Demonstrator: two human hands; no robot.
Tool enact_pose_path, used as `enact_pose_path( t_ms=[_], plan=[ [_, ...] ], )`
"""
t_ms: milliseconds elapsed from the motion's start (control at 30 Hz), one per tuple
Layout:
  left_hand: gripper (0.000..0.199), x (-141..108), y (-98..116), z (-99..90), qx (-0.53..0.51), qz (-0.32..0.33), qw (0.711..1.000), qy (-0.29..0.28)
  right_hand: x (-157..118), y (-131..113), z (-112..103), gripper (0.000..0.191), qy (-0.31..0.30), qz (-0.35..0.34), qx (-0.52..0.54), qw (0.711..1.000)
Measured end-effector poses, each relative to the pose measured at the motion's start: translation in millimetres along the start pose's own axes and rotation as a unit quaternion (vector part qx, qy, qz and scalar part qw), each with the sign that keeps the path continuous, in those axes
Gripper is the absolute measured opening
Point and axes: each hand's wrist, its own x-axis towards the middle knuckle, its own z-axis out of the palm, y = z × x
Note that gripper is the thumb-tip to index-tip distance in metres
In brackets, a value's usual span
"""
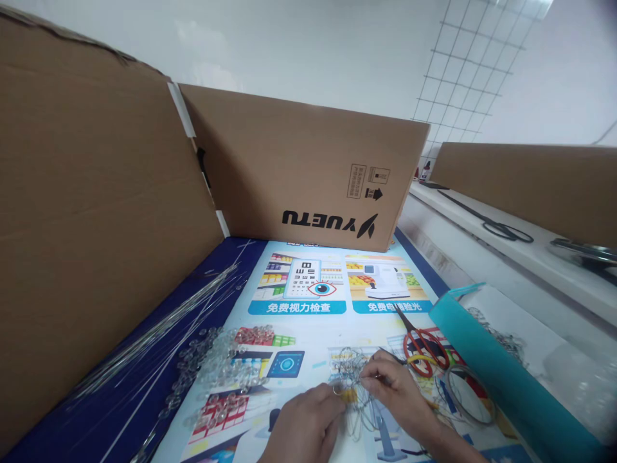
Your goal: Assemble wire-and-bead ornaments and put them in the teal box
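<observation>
My left hand (308, 418) is closed in a pinch at the lower middle of the head view, with a small wire loop (337, 390) showing at its fingertips. My right hand (398, 392) pinches close beside it, thumb and forefinger together on a thin wire too fine to follow. Under and between the fingers lies a tangle of thin wire loops (351, 363), partly hidden by both hands. Left of them spreads a heap of clear round beads (216, 360). Scissors with red handles (418, 350) lie just beyond my right hand, near yellow-handled pliers, partly covered.
A coil of wire (470, 421) lies right of my hand, beside a teal box (511, 366) holding wire pieces and clear plastic. Long straight wires (159, 334) stretch along the left. Cardboard panels (308, 167) wall the back and left. Black scissors (506, 230) rest on a white ledge.
</observation>
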Motion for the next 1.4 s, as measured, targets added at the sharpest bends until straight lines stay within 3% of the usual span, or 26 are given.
enact_pose_path(
  t_ms=[233, 467, 667, 733, 867, 1033, 1200, 1400],
  plan=[
    [0.027, 0, 1, -1.0, 0.031, -0.012, 0.999, -0.009, 2, 9, -1, 0.010, -0.010, -0.004, 0.034, 0.999],
    [0.032, -4, -6, 14.1, 0.046, 0.003, 0.997, 0.054, 4, 13, -3, 0.017, -0.026, -0.006, 0.039, 0.999],
    [0.063, -7, -12, 19.9, 0.014, -0.016, 0.998, 0.059, 4, 14, -4, 0.021, -0.030, -0.006, 0.034, 0.999],
    [0.065, -7, -13, 19.0, -0.008, -0.021, 0.998, 0.055, 5, 14, -4, 0.022, -0.029, -0.003, 0.032, 0.999],
    [0.053, -5, -12, 16.8, -0.041, -0.041, 0.996, 0.064, 6, 14, -4, 0.023, -0.031, 0.016, 0.046, 0.998],
    [0.013, -2, -9, 11.3, -0.028, -0.059, 0.996, 0.059, 7, 12, -5, 0.019, -0.031, 0.033, 0.080, 0.996],
    [0.016, 0, -10, 8.6, 0.028, -0.029, 0.999, 0.027, 9, 13, -5, 0.019, -0.033, 0.036, 0.099, 0.994],
    [0.015, 2, -13, 10.2, -0.018, -0.045, 0.998, 0.030, 10, 10, -6, 0.018, -0.035, 0.035, 0.108, 0.993]
  ],
)
